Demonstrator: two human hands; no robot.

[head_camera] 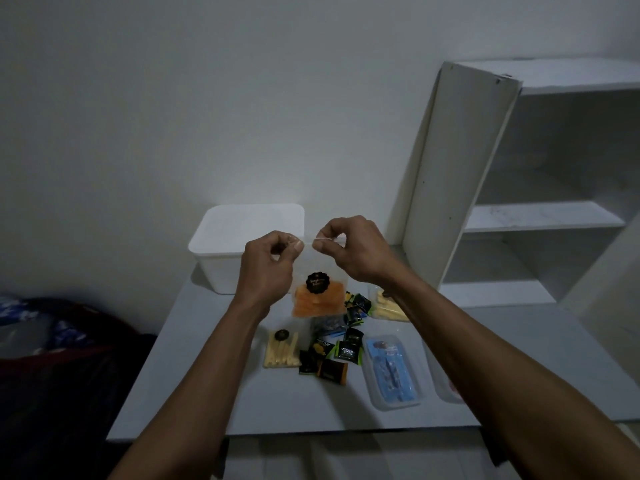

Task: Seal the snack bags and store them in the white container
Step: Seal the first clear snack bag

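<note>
Above desk's (214, 393) far edge, we pinch orange snack bag's (318, 299) top strip, left hand (268, 265) and right hand (349, 251) gripping 2 ends, pressing seal; white container (242, 244) waits behind.

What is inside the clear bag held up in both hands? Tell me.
Orange snack pieces fill the bottom of the clear plastic zip bag; a round black label covers some. The upper part looks empty.
</note>
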